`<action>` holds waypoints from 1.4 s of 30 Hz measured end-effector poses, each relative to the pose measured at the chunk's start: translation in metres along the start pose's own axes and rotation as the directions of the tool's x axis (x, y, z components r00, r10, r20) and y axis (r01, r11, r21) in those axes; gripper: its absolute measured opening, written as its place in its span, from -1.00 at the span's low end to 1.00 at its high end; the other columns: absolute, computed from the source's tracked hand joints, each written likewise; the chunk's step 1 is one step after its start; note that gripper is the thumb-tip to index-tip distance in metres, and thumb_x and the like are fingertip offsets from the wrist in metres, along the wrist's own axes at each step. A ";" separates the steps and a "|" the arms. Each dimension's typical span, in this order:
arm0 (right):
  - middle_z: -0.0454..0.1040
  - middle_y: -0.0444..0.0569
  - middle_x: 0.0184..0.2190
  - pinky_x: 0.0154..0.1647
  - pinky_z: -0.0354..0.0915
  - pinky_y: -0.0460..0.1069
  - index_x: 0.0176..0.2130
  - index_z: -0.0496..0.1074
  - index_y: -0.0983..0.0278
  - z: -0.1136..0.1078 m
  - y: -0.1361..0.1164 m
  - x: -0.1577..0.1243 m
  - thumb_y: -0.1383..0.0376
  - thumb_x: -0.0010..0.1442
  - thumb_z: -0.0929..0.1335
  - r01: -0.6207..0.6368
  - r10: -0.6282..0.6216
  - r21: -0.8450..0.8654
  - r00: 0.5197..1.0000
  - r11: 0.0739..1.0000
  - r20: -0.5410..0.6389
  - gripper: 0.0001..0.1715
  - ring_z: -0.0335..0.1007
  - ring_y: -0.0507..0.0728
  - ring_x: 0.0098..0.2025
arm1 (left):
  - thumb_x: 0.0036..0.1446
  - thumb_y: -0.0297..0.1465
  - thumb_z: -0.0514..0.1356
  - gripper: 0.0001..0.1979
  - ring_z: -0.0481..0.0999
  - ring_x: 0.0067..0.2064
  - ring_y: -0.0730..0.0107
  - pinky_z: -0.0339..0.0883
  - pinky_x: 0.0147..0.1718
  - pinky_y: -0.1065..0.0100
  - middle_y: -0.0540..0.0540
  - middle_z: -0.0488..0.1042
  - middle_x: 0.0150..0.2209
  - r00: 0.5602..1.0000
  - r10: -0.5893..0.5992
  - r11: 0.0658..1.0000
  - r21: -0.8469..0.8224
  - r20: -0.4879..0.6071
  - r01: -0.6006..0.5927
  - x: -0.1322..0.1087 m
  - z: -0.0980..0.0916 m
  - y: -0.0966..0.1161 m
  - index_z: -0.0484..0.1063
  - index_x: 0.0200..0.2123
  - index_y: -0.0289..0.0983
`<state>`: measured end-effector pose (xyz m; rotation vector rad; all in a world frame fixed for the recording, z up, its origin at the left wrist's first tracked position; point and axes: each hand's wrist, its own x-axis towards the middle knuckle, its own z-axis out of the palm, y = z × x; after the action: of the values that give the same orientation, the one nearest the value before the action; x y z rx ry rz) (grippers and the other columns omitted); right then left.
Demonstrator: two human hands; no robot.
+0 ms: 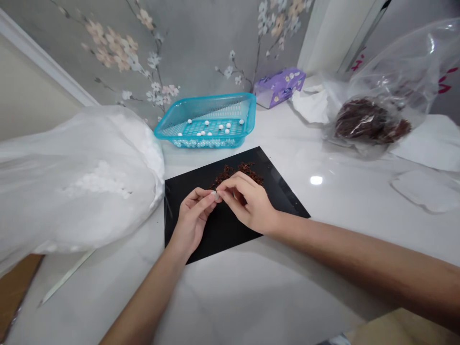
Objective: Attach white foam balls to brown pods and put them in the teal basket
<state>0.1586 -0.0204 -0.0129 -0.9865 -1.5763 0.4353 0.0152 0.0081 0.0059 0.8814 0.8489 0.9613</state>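
Over the black sheet point(212, 239), my left hand point(196, 215) pinches a small white ball point(214, 194) between thumb and fingertips. The fingertips of my right hand point(247, 201) are closed together right at the ball, from its right side. Whatever they pinch, if anything, is too small to make out. Just behind my right hand, a loose pile of reddish-brown shreds point(249, 170) lies on the sheet, partly hidden by that hand.
A blue plastic basket point(204, 139) with several white balls stands behind the sheet. To the left bulges a big white plastic bag point(82, 187). A purple tissue pack point(280, 88) and a clear bag of brown shreds point(370, 120) are at the back right.
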 end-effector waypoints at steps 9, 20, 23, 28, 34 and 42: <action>0.34 -0.11 -0.41 -0.53 0.17 -0.14 -0.31 0.34 0.27 0.000 -0.001 0.000 0.35 0.21 0.25 -0.023 0.022 0.027 0.999 0.999 0.023 -0.92 0.17 -0.07 -0.51 | -0.12 -0.47 0.32 -0.93 0.47 -0.42 0.60 0.34 -0.37 0.61 0.04 0.51 -0.52 1.000 0.004 1.000 0.015 -0.023 -0.004 -0.001 0.000 0.000 0.47 -0.53 -0.28; 0.33 -0.10 -0.44 -0.55 0.15 -0.14 -0.32 0.35 0.29 0.000 0.001 0.002 0.35 0.20 0.26 -0.011 0.007 0.092 0.999 0.996 0.034 -0.92 0.17 -0.06 -0.50 | -0.10 -0.47 0.32 -0.93 0.46 -0.44 0.63 0.33 -0.37 0.63 0.06 0.51 -0.52 1.000 0.003 1.000 0.008 -0.025 -0.003 -0.001 -0.003 -0.001 0.47 -0.53 -0.27; 0.28 -0.12 -0.46 -0.63 0.07 -0.15 -0.32 0.35 0.30 0.000 0.000 0.001 0.38 0.17 0.27 0.000 -0.004 0.129 0.999 0.992 0.032 -0.93 0.10 -0.09 -0.56 | -0.12 -0.46 0.33 -0.92 0.45 -0.45 0.65 0.32 -0.39 0.64 0.08 0.50 -0.53 0.999 -0.006 1.000 0.001 -0.034 0.006 -0.001 -0.003 -0.001 0.46 -0.53 -0.27; 0.28 -0.10 -0.44 -0.67 0.03 -0.14 -0.31 0.35 0.31 -0.002 -0.001 0.000 0.40 0.16 0.25 -0.015 0.004 0.172 0.998 0.985 0.065 -0.91 0.08 -0.09 -0.58 | -0.11 -0.46 0.33 -0.92 0.46 -0.44 0.63 0.33 -0.38 0.63 0.07 0.51 -0.53 1.000 -0.006 1.000 -0.002 -0.028 0.006 0.000 -0.003 -0.001 0.47 -0.53 -0.27; 0.26 -0.12 -0.44 -0.68 0.01 -0.14 -0.30 0.36 0.31 -0.002 0.000 0.001 0.41 0.15 0.25 -0.034 0.020 0.206 0.997 0.978 0.071 -0.89 0.04 -0.12 -0.62 | -0.13 -0.45 0.34 -0.91 0.46 -0.45 0.62 0.35 -0.39 0.62 0.06 0.49 -0.53 0.999 -0.004 1.000 0.014 -0.048 0.004 -0.001 -0.003 -0.001 0.47 -0.54 -0.27; 0.22 -0.15 -0.47 -0.69 -0.02 -0.14 -0.31 0.36 0.31 -0.002 0.001 0.002 0.42 0.14 0.26 -0.050 0.035 0.228 0.997 0.972 0.070 -0.90 0.02 -0.13 -0.63 | -0.16 -0.43 0.35 -0.90 0.47 -0.44 0.61 0.35 -0.37 0.60 0.05 0.50 -0.53 0.999 -0.011 1.000 0.024 -0.050 0.012 0.000 -0.004 -0.001 0.48 -0.54 -0.28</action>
<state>0.1608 -0.0192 -0.0119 -0.8356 -1.5256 0.6701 0.0123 0.0085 0.0036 0.8754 0.9091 0.9682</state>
